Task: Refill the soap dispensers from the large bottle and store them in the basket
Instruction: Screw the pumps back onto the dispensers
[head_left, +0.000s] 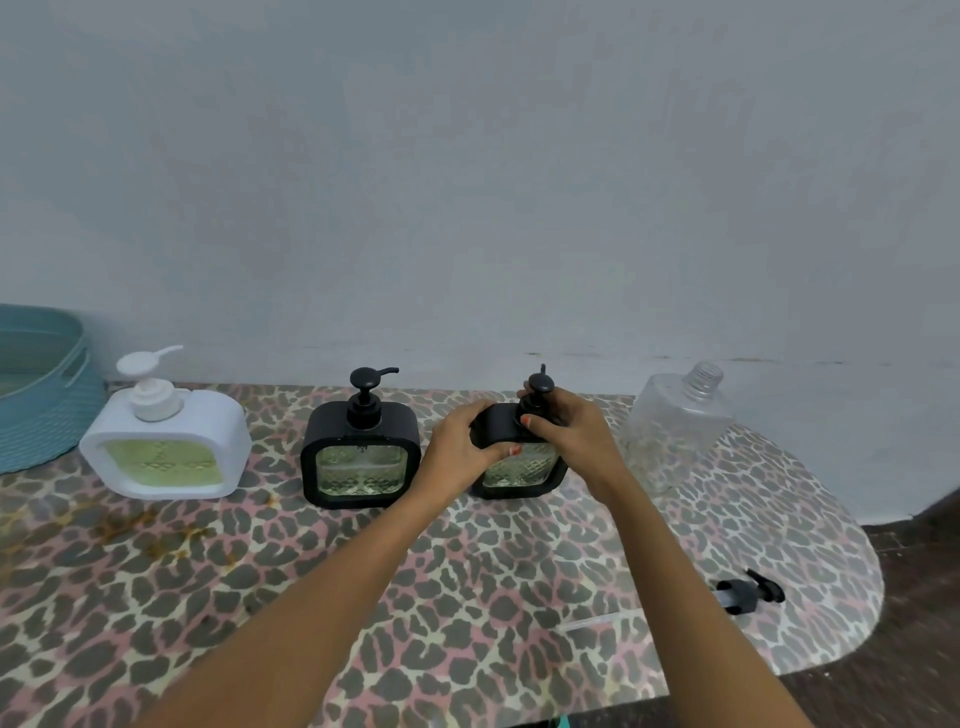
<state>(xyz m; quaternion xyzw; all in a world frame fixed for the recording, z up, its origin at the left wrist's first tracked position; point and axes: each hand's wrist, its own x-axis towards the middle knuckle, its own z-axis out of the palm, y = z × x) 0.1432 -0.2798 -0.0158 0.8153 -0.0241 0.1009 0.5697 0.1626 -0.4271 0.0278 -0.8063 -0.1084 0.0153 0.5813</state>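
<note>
Head view, going left to right along the leopard-print table (363, 597): a teal woven basket (47, 415) sits at the far left edge, partly cut off by the frame. Just beside it is a white dispenser (166, 452) with a white pump on top and yellowish-green liquid showing in its window. Next comes a black dispenser (361, 457) standing upright with its pump on, pale greenish liquid visible through the patterned glass.

Then the one being handled — a second black dispenser (519, 462), also upright on the table. The left hand (462, 441) is wrapped around its upper left corner, thumb across the front. The right hand (571, 431) has its fingers closed around the black pump head (540, 395) on top of it.

To the right, near the wall, the large clear bottle (675, 421) stands with its threaded neck uncapped — looks pretty much empty, though it's hard to be sure. Closer to the front right edge of the table, a loose black pump (748, 595) lies on its side.
</note>
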